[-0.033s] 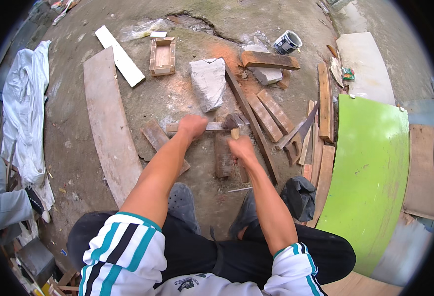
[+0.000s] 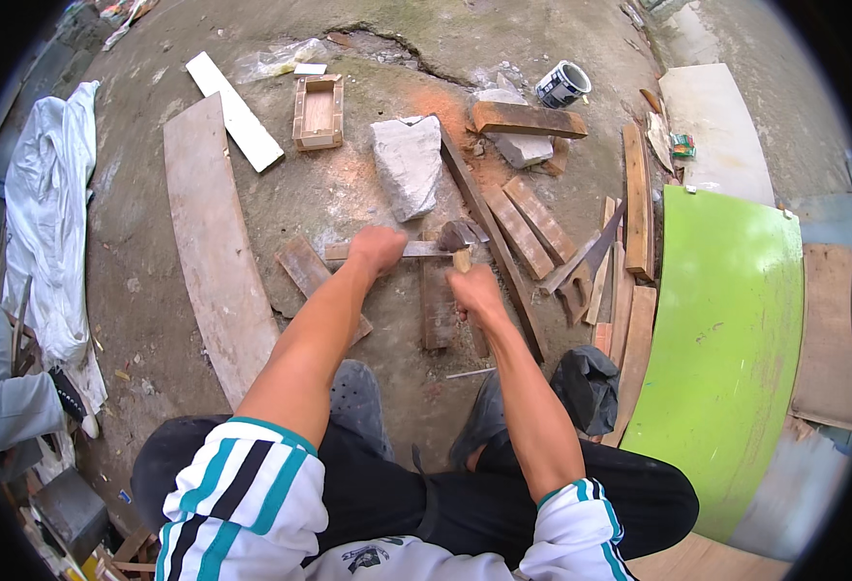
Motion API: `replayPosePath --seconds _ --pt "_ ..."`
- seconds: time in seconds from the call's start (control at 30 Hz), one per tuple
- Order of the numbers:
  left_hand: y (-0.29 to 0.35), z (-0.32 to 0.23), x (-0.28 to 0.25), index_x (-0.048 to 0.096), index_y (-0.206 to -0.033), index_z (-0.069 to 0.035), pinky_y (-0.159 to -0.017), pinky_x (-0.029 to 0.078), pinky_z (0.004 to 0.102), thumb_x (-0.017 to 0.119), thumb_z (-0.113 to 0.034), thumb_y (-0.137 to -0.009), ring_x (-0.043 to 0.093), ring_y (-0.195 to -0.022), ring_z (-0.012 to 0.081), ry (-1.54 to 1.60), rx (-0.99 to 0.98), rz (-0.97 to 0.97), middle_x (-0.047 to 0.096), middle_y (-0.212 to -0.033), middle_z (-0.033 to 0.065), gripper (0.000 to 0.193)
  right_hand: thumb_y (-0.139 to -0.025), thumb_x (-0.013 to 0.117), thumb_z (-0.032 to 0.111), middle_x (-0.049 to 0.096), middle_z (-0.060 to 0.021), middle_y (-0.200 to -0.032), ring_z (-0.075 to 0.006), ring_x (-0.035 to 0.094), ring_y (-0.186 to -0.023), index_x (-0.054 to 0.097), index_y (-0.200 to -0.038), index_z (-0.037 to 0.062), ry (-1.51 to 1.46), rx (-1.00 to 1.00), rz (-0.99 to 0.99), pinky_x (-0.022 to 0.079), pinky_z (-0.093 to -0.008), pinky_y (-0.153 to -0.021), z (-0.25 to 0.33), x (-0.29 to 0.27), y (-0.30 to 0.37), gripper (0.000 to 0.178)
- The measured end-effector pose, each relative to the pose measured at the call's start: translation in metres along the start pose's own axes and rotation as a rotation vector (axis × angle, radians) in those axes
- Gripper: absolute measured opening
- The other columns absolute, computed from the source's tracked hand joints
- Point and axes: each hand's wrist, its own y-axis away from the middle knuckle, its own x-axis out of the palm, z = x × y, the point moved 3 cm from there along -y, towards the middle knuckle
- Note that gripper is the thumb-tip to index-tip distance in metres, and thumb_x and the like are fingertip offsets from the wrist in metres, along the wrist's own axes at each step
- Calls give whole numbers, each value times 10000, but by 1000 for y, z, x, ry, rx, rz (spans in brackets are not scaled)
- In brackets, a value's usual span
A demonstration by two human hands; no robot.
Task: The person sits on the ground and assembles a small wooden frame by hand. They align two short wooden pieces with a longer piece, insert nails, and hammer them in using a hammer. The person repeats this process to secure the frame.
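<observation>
My left hand (image 2: 378,252) is closed around a narrow strip (image 2: 428,249), wood-brown at its left end and pale grey toward the right. Its right end lies close to the hammer; I cannot tell whether they touch. My right hand (image 2: 474,290) grips the hammer (image 2: 462,259) by its wooden handle, just below the dark metal head. Under the strip and hammer, a short brown wood block (image 2: 437,315) lies on the ground. A long, thin dark board (image 2: 492,232) slants past on the right. Left of the block, another plank piece (image 2: 307,269) is partly behind my left forearm.
Ahead lie a pale stone chunk (image 2: 409,167) and a small wooden box frame (image 2: 319,111). Handsaws (image 2: 581,284) and planks (image 2: 639,198) lie at right beside a green panel (image 2: 726,358). A long board (image 2: 208,223) stretches along the left. A person's leg (image 2: 15,387) shows far left.
The hammer head has tilted very slightly. Both hands keep their grips and places.
</observation>
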Motion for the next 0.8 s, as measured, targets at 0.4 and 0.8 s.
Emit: replayPosePath --seconds 0.4,0.8 --pt "-4 5 13 712 -1012 -67 -816 585 471 683 -265 -836 719 -941 387 -51 63 -9 738 -983 197 267 -826 645 258 628 -200 -598 -286 649 -494 646 -740 -89 156 -83 -109 516 -449 -493 -34 -22 -8 358" --pt "-17 -38 -22 718 -1079 -3 -849 560 480 710 -725 -753 703 -980 396 164 85 94 728 -1007 240 793 -791 680 277 717 -242 -964 -455 678 -957 664 -1002 65 817 -275 -113 534 -535 -848 -126 -79 3 299"
